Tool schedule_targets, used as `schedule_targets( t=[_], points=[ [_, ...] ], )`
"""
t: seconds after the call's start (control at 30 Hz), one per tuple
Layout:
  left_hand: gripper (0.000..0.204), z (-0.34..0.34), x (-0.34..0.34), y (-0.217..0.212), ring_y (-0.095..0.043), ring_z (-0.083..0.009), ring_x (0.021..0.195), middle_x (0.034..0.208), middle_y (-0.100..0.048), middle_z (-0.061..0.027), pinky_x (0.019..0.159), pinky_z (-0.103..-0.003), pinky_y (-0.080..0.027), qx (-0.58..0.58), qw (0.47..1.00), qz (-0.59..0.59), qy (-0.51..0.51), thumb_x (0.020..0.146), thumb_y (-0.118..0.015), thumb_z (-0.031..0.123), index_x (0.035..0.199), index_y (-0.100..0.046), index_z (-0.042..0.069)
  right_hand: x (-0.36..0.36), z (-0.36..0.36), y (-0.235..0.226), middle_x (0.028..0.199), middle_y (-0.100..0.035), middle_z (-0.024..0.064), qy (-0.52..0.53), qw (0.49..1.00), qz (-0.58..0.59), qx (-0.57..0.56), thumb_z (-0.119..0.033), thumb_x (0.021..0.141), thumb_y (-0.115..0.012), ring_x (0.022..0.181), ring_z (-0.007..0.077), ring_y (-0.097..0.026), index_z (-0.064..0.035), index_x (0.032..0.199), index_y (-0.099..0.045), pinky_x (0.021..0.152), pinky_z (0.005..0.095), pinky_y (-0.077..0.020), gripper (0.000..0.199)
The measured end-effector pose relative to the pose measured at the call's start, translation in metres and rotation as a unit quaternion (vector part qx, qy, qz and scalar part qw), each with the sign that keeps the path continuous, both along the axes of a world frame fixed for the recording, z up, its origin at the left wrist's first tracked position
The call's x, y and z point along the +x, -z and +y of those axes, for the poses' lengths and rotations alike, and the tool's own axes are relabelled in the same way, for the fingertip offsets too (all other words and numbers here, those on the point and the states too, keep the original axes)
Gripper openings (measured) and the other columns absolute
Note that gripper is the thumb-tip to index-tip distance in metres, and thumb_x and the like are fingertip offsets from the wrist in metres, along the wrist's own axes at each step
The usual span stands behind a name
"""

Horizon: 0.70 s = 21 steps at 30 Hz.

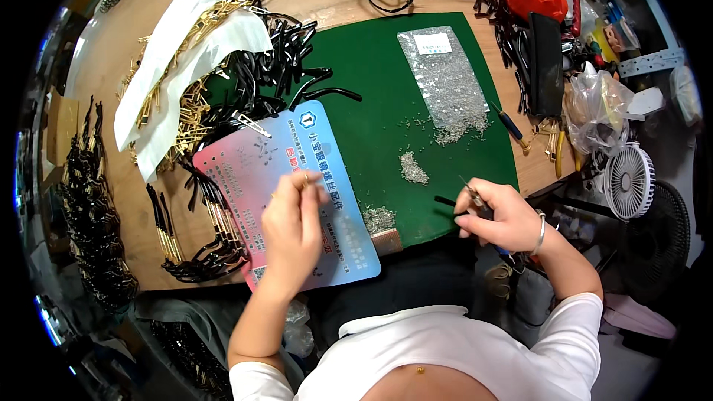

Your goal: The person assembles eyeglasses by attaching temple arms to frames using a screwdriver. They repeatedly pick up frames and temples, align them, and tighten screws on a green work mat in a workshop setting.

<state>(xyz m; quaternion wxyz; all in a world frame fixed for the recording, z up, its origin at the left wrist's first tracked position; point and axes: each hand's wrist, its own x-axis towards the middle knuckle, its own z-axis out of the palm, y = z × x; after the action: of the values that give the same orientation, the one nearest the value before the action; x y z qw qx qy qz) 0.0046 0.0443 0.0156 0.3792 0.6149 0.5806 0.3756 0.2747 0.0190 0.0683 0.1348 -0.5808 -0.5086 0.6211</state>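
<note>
The worktop [297,0] is spanning the view and carrying a green mat [371,148], whose lower left is lying beneath a pink-and-blue pad [349,241]. Beyond the pad, black arms [275,59] with gold ends are forming a heap, and white sheets [160,52] are lying across its left part. A clear bag [445,78] is lying on the mat's far right, its near end spilling silver bits. The left hand [290,223] is hovering over the pad, its fingertips pinching together; a gold glint is showing there, but whether they are gripping a part cannot be told. The right hand [497,215] is closing around a slim tool [474,194], which is lying within the grip above the mat's near right edge, its thin tip pointing up and away. A dark rod [444,200] is projecting left from beside these fingers; its hold is remaining unclear. Smallest, loose bits are gathering in a central pile [413,169] and a nearer pile [380,218] beside the pad. As a judgement, a sleeve or wrist brushing the piles could be scattering bits off the near edge, a nudged bag could be spilling more, and a loose pinch could be dropping anything held.
</note>
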Motion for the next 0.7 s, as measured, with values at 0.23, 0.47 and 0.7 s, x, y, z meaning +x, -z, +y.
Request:
schedule_targets(
  t=[0.23, 0.47, 0.7],
  points=[
    [0.009, 0.117, 0.000, -0.006, -0.056, -0.0269, 0.071, 0.078, -0.055, -0.0131, 0.064, -0.033, -0.045, 0.108, 0.958, 0.258, 0.067, 0.081, -0.057, 0.006, 0.089, -0.059, 0.003, 0.026, -0.008, 0.044, 0.067, -0.059, 0.0046, 0.032, 0.987, 0.154, -0.021, -0.006, 0.083, -0.059, 0.053, 0.0055, -0.053, 0.0006, 0.087, -0.053, 0.047, 0.0189, -0.0428, 0.010],
    [0.011, 0.136, -0.008, 0.008, -0.057, -0.0270, 0.070, 0.076, -0.055, -0.0122, 0.065, -0.034, -0.045, 0.063, 0.950, 0.289, 0.105, 0.074, -0.065, 0.008, 0.083, -0.062, 0.002, 0.030, -0.010, 0.048, 0.068, -0.060, 0.0043, 0.001, 0.985, 0.162, 0.055, -0.005, 0.082, -0.059, 0.054, 0.0056, -0.054, 0.0010, 0.088, -0.053, 0.048, 0.0198, -0.0435, 0.010],
    [0.011, 0.130, -0.003, 0.012, -0.056, -0.0303, 0.073, 0.077, -0.053, -0.0132, 0.065, -0.036, -0.045, 0.117, 0.927, 0.336, 0.118, 0.076, -0.064, 0.008, 0.083, -0.058, 0.002, 0.032, -0.013, 0.052, 0.067, -0.060, 0.0031, 0.011, 0.981, 0.177, 0.078, -0.006, 0.081, -0.060, 0.053, 0.0057, -0.053, 0.0013, 0.087, -0.054, 0.050, 0.0195, -0.0423, 0.011]
  ],
)
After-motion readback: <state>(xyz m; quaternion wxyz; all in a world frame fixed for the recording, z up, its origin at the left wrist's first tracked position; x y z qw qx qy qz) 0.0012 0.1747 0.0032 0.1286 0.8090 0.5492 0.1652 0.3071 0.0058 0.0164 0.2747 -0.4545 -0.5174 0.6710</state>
